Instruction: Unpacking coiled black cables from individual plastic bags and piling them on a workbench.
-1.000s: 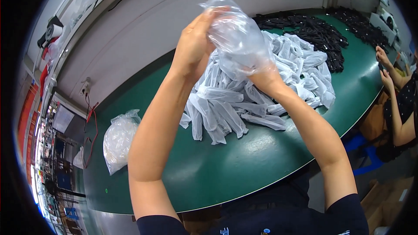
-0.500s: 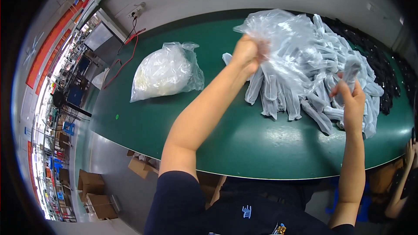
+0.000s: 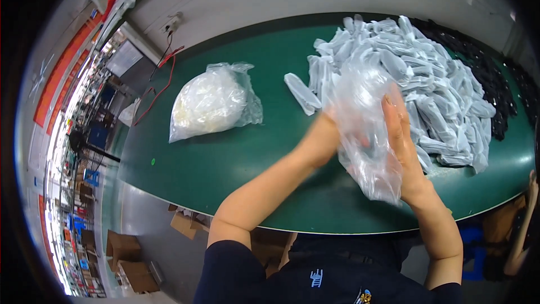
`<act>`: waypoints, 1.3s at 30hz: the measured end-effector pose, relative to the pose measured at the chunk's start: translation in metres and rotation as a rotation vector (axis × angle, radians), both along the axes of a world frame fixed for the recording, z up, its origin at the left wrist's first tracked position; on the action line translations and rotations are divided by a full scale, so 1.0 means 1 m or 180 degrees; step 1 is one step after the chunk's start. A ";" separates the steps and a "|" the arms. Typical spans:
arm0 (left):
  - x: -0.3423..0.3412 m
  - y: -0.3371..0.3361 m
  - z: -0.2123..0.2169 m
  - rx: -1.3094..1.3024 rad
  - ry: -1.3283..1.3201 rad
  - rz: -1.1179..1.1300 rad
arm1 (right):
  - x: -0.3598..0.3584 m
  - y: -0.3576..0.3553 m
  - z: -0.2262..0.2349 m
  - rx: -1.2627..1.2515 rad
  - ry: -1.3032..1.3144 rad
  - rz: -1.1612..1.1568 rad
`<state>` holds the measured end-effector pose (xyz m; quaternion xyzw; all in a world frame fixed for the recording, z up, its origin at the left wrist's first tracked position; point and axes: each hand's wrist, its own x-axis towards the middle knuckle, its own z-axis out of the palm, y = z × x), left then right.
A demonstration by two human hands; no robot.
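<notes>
Bag of clear film, crumpled, held up between both hands over the bench, between its front edge and the pile. Film is touched from the left by the left hand, motion-blurred, some of its fingers seen through the plastic. Film's right side is met by the right hand, fingers pointed up toward the back edge. Bag is supported by the pair; whether film is pinched by either hand alone cannot be told, given blur and glare.

Right half of the bench is covered by a heap of white-wrapped packets, reaching near the back edge. One loose packet is set just left of the heap. Black cords are piled behind and right of it, toward the bench's right end. Toward the left end, a filled clear bag is laid, well apart from the hands. Nearer the front left edge, a small green dot is seen on the surface.
</notes>
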<state>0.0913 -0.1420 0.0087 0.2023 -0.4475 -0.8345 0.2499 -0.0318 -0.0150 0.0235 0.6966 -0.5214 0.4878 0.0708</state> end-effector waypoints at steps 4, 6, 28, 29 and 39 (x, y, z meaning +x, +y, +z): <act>0.021 0.007 -0.009 -0.3260 -0.0314 -0.0508 | -0.006 0.004 -0.014 0.0634 0.0066 -0.0142; 0.041 0.001 0.008 -0.3242 -0.0630 -0.1130 | -0.017 0.015 -0.022 0.1102 -0.0256 0.0233; 0.133 -0.033 0.025 -0.3267 -0.1745 0.1873 | 0.064 -0.079 -0.048 0.0470 -0.0718 0.0934; 0.133 -0.016 0.028 -0.3242 -0.1753 0.1870 | 0.076 -0.088 -0.056 -0.0060 -0.0292 0.0882; 0.107 0.068 0.008 -0.1453 -0.0176 0.0333 | 0.142 -0.151 -0.072 0.0589 -0.0093 0.0287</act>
